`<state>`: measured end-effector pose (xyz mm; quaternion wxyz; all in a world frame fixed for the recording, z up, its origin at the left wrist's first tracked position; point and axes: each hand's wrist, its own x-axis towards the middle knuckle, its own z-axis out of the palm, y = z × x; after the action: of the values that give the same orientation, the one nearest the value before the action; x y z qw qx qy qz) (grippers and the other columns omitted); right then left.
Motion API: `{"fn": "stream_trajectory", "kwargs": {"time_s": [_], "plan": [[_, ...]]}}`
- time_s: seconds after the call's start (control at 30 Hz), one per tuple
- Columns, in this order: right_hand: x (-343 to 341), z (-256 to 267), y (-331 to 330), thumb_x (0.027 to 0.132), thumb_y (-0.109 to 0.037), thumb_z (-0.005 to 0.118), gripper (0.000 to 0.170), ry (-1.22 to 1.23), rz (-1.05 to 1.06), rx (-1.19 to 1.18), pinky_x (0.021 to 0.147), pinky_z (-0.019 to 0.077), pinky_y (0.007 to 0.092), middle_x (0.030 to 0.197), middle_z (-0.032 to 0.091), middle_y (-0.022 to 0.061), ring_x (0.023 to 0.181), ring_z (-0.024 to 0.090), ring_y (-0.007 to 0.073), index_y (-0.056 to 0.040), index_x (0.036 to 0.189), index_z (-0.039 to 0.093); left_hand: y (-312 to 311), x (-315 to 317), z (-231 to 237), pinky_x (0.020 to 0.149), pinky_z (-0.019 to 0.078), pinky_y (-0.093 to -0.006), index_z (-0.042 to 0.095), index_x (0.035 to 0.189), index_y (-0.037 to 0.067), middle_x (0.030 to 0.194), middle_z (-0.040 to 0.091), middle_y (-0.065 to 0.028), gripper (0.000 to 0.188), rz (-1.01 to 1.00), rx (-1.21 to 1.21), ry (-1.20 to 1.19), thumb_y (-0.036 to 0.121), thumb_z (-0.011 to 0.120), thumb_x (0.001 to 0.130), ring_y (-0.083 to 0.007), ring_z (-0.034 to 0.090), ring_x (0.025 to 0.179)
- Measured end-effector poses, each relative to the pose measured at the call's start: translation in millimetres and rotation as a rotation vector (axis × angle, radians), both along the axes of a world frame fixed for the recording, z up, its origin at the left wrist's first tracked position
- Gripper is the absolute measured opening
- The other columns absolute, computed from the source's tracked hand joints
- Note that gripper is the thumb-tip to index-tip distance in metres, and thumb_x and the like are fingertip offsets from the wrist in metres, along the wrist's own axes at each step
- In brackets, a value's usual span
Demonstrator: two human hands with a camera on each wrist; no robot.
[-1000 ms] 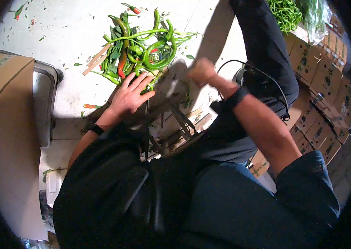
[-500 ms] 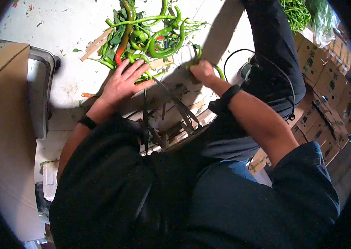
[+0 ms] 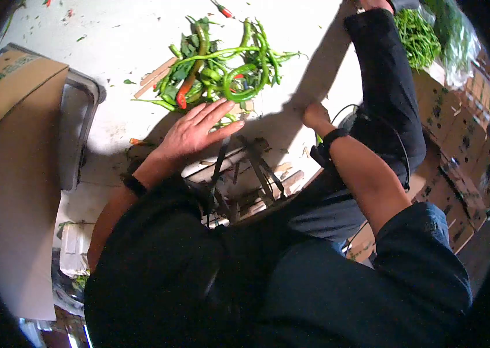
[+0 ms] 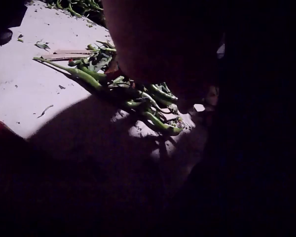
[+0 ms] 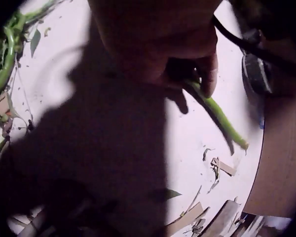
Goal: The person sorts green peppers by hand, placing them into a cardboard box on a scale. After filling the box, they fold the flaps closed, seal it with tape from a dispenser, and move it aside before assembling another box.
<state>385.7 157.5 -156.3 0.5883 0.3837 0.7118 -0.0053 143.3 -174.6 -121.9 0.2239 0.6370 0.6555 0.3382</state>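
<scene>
My left hand (image 3: 198, 129) lies with its fingers stretched out at the near edge of a pile of long green peppers (image 3: 248, 87), mixed with leaves. A pepper turning from dark green to red (image 3: 184, 93) sits just beyond its fingertips. Off to the right of the pile, my right hand (image 3: 316, 118) pinches a slim green pepper (image 5: 222, 118) between thumb and fingers, low over the white floor. The pepper's far end sticks out of the grip; the rest is hidden by the hand. In the left wrist view, several green peppers (image 4: 84, 76) show below the dark hand.
At the left stands a large cardboard box (image 3: 19, 174) beside a grey-rimmed tray (image 3: 91, 98). A black cable (image 3: 404, 139) loops by the trousered leg (image 3: 387, 75). More green peppers (image 3: 416, 40) lie at the upper right, above cardboard boxes (image 3: 459, 151). Wood scraps (image 3: 282, 182) litter the near floor.
My right hand has moved from beside the pile toward the right, near the leg, with a green pepper in its grip. The left hand stays at the pile. The head view has shifted slightly.
</scene>
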Motion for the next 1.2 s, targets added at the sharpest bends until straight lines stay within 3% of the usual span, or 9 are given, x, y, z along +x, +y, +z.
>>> {"fn": "stream_trajectory", "kwargs": {"time_s": [0.2,0.27,0.33,0.4,0.5,0.63,0.77,0.83,1.2], "plan": [[-13,-12,21,0.089,-0.027,0.065,0.034,0.116,-0.291,0.179,0.092,0.0544,0.0480,0.117,0.071,0.0174,0.109,0.067,0.0361,-0.0033,0.112,0.071,-48,-6,-5,0.087,0.0510,-0.0411,0.066,0.117,0.006,0.124,0.063,-0.0146,0.036,0.309,-0.084,0.038,0.018,0.068,0.083,-0.0300,0.064,0.106],[-44,-6,26,0.089,-0.020,0.063,0.026,-0.046,0.997,-0.213,0.080,0.0549,0.0476,0.087,0.072,0.0196,0.088,0.072,0.0287,0.0057,0.094,0.067,-57,1,-6,0.080,0.0530,-0.0420,0.069,0.104,0.004,0.109,0.069,-0.0159,0.033,0.448,-0.322,-0.129,0.030,0.075,0.085,-0.0318,0.067,0.090],[-100,20,17,0.092,-0.026,0.060,0.032,0.867,0.085,0.174,0.078,0.0538,0.0465,0.091,0.073,0.0182,0.086,0.071,0.0308,0.0047,0.101,0.068,-53,2,2,0.078,0.0531,-0.0439,0.070,0.100,0.001,0.102,0.070,-0.0191,0.032,0.559,-0.589,-0.378,0.029,0.074,0.085,-0.0352,0.067,0.088],[-149,29,19,0.092,-0.034,0.063,0.046,0.929,0.010,0.092,0.081,0.0539,0.0417,0.098,0.074,0.0164,0.090,0.071,0.0303,0.0011,0.122,0.064,-50,1,3,0.078,0.0522,-0.0497,0.071,0.091,-0.003,0.085,0.070,-0.0243,0.036,0.577,-0.976,-0.680,0.032,0.069,0.086,-0.0418,0.068,0.084],[-187,33,6,0.093,-0.043,0.060,0.065,1.253,-0.368,-0.069,0.090,0.0527,0.0414,0.112,0.068,0.0285,0.104,0.067,0.0397,0.0065,0.135,0.052,-46,24,7,0.079,0.0524,-0.0513,0.071,0.093,0.002,0.088,0.070,-0.0242,0.036,0.393,-0.826,-0.544,0.037,0.069,0.085,-0.0423,0.067,0.089],[-175,69,-26,0.089,-0.027,0.059,0.039,1.205,-0.036,0.217,0.087,0.0539,0.0466,0.100,0.070,0.0253,0.096,0.068,0.0410,0.0032,0.111,0.066,-14,44,8,0.076,0.0538,-0.0517,0.074,0.093,0.004,0.085,0.071,-0.0227,0.035,0.377,-0.863,-0.563,0.038,0.066,0.087,-0.0420,0.068,0.085],[-143,91,-105,0.092,-0.039,0.061,0.032,0.539,-0.031,-0.413,0.082,0.0548,0.0461,0.094,0.071,0.0194,0.088,0.069,0.0395,-0.0144,0.110,0.072,-2,46,-5,0.080,0.0547,-0.0498,0.075,0.093,0.004,0.090,0.072,-0.0218,0.038,0.293,-1.048,-0.603,0.041,0.067,0.086,-0.0400,0.069,0.089],[-125,69,-148,0.088,-0.045,0.064,0.045,0.405,-0.056,-0.562,0.086,0.0536,0.0467,0.101,0.071,0.0226,0.097,0.068,0.0395,-0.0051,0.108,0.072,-4,47,-2,0.075,0.0546,-0.0457,0.075,0.090,0.003,0.083,0.072,-0.0209,0.046,0.212,-1.077,-0.553,0.048,0.070,0.078,-0.0371,0.070,0.080],[-131,89,-146,0.083,-0.017,0.058,0.026,0.463,0.287,-0.612,0.081,0.0560,0.0469,0.095,0.072,0.0188,0.093,0.070,0.0367,-0.0058,0.103,0.070,-32,44,2,0.076,0.0531,-0.0501,0.070,0.085,0.000,0.084,0.069,-0.0239,0.038,0.042,-0.958,-0.507,0.037,0.068,0.084,-0.0419,0.068,0.083]]}}
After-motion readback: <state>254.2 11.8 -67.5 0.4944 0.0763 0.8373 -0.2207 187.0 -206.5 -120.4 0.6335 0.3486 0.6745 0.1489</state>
